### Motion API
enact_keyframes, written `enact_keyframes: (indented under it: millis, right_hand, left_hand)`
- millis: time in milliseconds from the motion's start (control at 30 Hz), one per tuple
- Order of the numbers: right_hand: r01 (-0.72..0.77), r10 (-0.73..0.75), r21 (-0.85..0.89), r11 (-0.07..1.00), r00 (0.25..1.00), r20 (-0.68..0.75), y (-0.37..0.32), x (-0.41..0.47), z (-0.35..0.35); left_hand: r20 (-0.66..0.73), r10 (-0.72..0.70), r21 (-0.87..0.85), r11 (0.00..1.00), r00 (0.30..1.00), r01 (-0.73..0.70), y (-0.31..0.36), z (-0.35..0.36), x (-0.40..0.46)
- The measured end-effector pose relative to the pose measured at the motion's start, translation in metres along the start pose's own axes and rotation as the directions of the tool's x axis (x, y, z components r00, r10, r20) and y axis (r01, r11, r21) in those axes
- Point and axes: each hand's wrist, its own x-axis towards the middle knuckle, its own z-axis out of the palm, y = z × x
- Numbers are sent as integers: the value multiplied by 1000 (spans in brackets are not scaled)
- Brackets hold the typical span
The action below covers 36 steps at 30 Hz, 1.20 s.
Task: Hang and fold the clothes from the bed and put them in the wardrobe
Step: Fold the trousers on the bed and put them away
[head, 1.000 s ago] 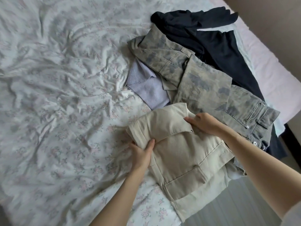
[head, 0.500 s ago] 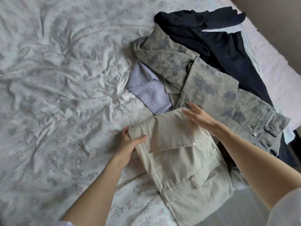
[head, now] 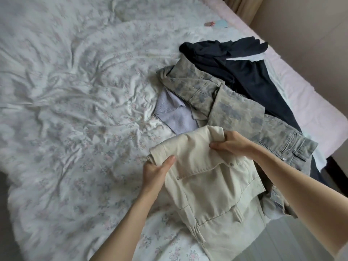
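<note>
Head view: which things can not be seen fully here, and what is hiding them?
- Lilac garment: mostly under the camouflage trousers; type unclear.
- Dark garment: partly under the camouflage trousers; shape unclear.
- Beige trousers: lower part cut off by the bottom edge; the hands, left hand and right hand, cover the gripped fold.
- Wardrobe: out of frame.

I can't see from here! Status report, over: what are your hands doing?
Both hands, left hand, right hand, gripping beige trousers. Half-folded on bed. Camouflage trousers alongside, nothing blocking.
</note>
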Motion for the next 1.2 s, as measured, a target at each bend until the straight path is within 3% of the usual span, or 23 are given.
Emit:
enact_keyframes:
  millis: [300,400,500,567,633,733,833,900,967,1033,1100,1200]
  right_hand:
    - [349,-352,-49,936,916,-193,-164,-28,8]
    - [315,-327,-87,945,913,-244,-179,-7,37]
    - [259,-262,-41,965,946,-192,-169,-1,75]
    - [215,-207,54,975,970,-128,-149,0,101]
    - [114,-105,288,951,993,-48,-130,-2,119]
    - [-83,18,637,767,994,108,-107,-8,127]
    - [-129,29,853,507,991,132,-90,-22,117]
    - [-106,58,885,452,994,90,-71,-33,110]
    - [-91,76,886,455,995,63,-48,-49,102]
    - [-104,74,902,420,994,80,-19,-69,98]
    - [-114,105,929,352,991,82,11,-86,98]
    - [-119,191,956,269,979,68,58,-105,111]
  left_hand:
    - [-256,240,-17,967,936,-253,107,-100,7]
    - [-300,282,81,960,911,-270,102,-127,28]
    - [-335,277,215,953,901,-213,78,-145,54]
    - [-377,276,233,952,884,-198,65,-150,62]
    - [-384,342,289,927,858,-240,63,-148,59]
    - [-265,465,375,857,845,-355,63,-129,34]
    - [-32,570,418,754,821,-507,54,-106,0]
    - [152,660,468,608,736,-642,36,-94,-14]
    - [367,703,515,392,609,-763,18,-81,-28]
    - [570,652,483,226,500,-846,-1,-65,-50]
    - [695,568,416,182,441,-891,-24,-51,-71]
    - [824,362,425,113,435,-898,-62,-36,-89]
